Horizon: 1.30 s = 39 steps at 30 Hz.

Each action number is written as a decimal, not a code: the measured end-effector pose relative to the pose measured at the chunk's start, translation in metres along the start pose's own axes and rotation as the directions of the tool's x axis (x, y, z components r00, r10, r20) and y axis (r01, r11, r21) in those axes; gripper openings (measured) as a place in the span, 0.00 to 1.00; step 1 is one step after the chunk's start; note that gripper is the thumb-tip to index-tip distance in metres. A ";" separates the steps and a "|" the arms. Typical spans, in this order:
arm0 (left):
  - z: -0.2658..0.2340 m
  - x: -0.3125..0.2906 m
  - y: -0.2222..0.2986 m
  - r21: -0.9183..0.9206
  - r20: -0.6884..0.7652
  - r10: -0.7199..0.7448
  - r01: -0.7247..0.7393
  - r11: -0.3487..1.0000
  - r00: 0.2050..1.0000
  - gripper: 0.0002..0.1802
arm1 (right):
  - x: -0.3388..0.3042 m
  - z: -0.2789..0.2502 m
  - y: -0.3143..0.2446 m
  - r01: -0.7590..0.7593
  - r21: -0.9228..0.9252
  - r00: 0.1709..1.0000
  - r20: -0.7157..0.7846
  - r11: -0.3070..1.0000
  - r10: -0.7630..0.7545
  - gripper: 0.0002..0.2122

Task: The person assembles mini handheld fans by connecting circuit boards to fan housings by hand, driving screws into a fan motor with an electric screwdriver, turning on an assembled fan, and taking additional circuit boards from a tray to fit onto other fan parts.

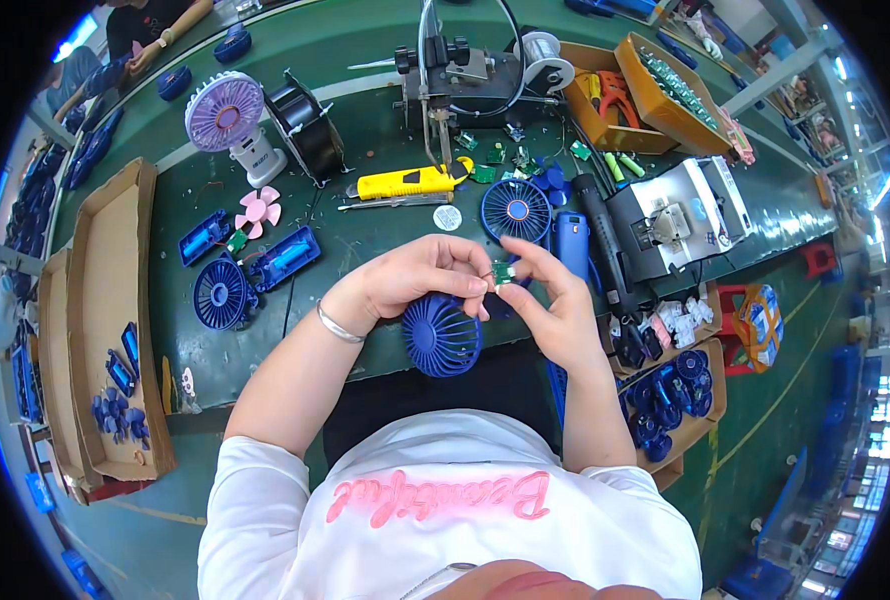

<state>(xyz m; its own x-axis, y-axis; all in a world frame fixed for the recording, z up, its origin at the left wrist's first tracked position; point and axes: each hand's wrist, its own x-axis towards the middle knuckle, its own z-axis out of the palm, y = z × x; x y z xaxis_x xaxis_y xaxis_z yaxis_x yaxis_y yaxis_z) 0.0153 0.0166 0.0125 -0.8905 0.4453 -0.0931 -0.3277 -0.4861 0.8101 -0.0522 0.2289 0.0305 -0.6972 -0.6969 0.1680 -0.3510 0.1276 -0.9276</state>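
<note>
My right hand (pixel 561 305) pinches a small green circuit board (pixel 504 272) between thumb and fingertips. Close beside it, my left hand (pixel 427 280) is closed with thumb and fingers together. A thin wire seems to run from its fingertips to the board; what else it grips is hidden. Just below the left hand is a round blue fan cage (pixel 442 337), in front of the table's near edge; whether the hand supports it, I cannot tell. Beyond the hands lies another blue fan head (pixel 516 211), with a blue handle casing (pixel 571 242) to its right.
A yellow utility knife (pixel 405 182) and a soldering stand with a wire spool (pixel 545 62) are farther back. On the left are a white-and-purple fan (pixel 227 115), opened blue casings (pixel 287 257) and a cardboard tray (pixel 115 230). A black-handled tool (pixel 605 235) lies right.
</note>
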 end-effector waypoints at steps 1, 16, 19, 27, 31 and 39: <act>0.000 0.001 -0.001 -0.010 -0.020 0.026 -0.026 1.000 0.999 0.10 | 0.000 -0.002 0.003 -0.023 0.030 0.999 0.028 0.999 0.022 0.20; -0.004 0.004 -0.005 0.012 -0.099 0.068 -0.068 0.998 0.993 0.10 | 0.002 0.008 0.002 -0.174 0.352 0.977 -0.057 0.920 0.206 0.14; -0.002 0.001 -0.001 -0.013 -0.109 0.003 -0.005 1.000 0.994 0.12 | 0.002 0.005 0.000 -0.165 0.347 0.981 -0.038 0.923 0.189 0.16; 0.011 -0.004 0.007 0.046 -0.169 -0.102 0.112 0.993 0.980 0.22 | 0.004 0.000 -0.001 -0.070 0.197 0.997 0.040 0.978 0.064 0.15; 0.005 -0.001 -0.003 0.050 -0.080 -0.120 0.124 0.991 0.990 0.20 | 0.005 0.005 -0.005 -0.008 0.122 0.997 0.078 0.992 -0.001 0.15; 0.011 0.005 -0.006 0.080 -0.179 -0.026 0.040 0.996 0.984 0.15 | 0.006 0.002 0.004 -0.087 0.082 0.996 0.011 0.993 0.086 0.11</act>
<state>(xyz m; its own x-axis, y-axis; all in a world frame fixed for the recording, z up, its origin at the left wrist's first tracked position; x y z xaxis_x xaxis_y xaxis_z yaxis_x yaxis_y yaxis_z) 0.0158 0.0300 0.0138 -0.9239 0.3159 -0.2158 -0.3371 -0.4060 0.8494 -0.0569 0.2237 0.0277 -0.7183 -0.6907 0.0837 -0.2368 0.1296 -0.9629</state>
